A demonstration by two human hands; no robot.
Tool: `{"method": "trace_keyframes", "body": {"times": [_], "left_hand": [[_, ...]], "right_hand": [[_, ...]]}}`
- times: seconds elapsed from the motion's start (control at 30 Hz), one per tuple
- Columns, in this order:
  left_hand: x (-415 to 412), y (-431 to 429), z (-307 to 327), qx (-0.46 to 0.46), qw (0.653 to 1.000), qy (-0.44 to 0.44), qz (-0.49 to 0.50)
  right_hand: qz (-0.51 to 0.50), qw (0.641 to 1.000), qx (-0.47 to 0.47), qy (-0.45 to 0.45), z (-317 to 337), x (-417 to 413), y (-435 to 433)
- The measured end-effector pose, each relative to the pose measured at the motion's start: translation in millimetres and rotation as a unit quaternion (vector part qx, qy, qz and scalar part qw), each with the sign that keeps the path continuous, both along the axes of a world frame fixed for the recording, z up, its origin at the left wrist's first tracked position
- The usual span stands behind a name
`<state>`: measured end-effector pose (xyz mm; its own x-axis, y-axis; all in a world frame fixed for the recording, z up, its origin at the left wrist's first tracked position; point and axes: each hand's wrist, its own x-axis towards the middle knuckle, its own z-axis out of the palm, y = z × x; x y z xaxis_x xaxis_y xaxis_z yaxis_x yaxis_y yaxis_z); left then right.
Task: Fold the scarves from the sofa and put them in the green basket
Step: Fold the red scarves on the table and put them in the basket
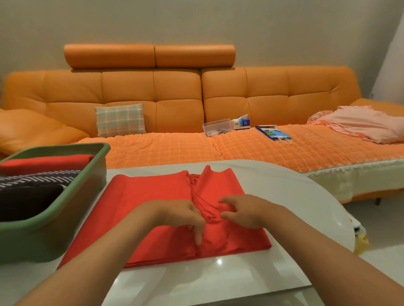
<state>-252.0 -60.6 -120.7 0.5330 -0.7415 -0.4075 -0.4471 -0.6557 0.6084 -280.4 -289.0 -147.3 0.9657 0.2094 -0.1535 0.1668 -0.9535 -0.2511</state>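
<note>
- Two grips meet over a bright red fringed fabric scarf [151, 189], which lies partly folded and flat on the glossy white worktop [202, 284].
- The left grip [176, 214] rests on the scarf's middle; its fingers [198, 236] point down onto the cloth and press it, not closed around anything.
- The right grip [245, 212] sits just beside the left one, thumb and fingers curled together, pinching a gather of the scarf's fabric and some strands of its thin red fringe [194, 181].
- The fringe runs from the far edge of the scarf to the gap between the two grips, where the two folded ends meet.
- Left of the left grip stands the green plastic basket [49, 219], its near corner touching the scarf's left edge.
- Inside the basket three folded scarves lie side by side: a red one [46, 163] farthest off, a black-and-white striped one [35, 179] in the middle, and a plain black one [25, 202] nearest.
- Beyond both grips stretches the orange leather sofa [170, 91], its seat under an orange knitted cover [173, 149].
- On the sofa, past the left grip, a pastel plaid cushion [120, 120] leans against the backrest.
- Past the right grip sit a clear plastic box [217, 126], a white-and-blue tissue box [241, 123] touching it, and a flat blue paper bag [273, 132].
- Far right of the right grip lies a crumpled pale pink cloth [368, 124].
</note>
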Motion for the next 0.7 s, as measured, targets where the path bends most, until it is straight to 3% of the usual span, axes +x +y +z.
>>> {"method": "trace_keyframes", "body": {"times": [0.1, 0.17, 0.23, 0.4, 0.7], "left_hand": [[22.1, 0.9, 1.7, -0.100, 0.989, -0.026, 0.104], [43.5, -1.3, -4.0, -0.175, 0.954, -0.104, 0.220], [70.0, -3.4, -17.2, -0.193, 0.919, -0.191, 0.287], [118.6, -16.3, -45.5, -0.138, 0.903, -0.302, 0.273], [173.6, -25.9, -62.4, -0.150, 0.895, -0.300, 0.294]], "right_hand": [[-0.038, 0.995, -0.067, -0.056, 1.5, 19.6, 2.0], [-0.054, 0.991, -0.069, -0.101, 4.8, 35.9, 8.2], [-0.069, 0.988, -0.017, -0.140, 4.4, 54.9, 16.0], [-0.078, 0.975, 0.077, -0.192, -4.8, 112.0, 28.3], [-0.087, 0.980, 0.119, -0.132, -30.8, 180.5, 24.6]]}}
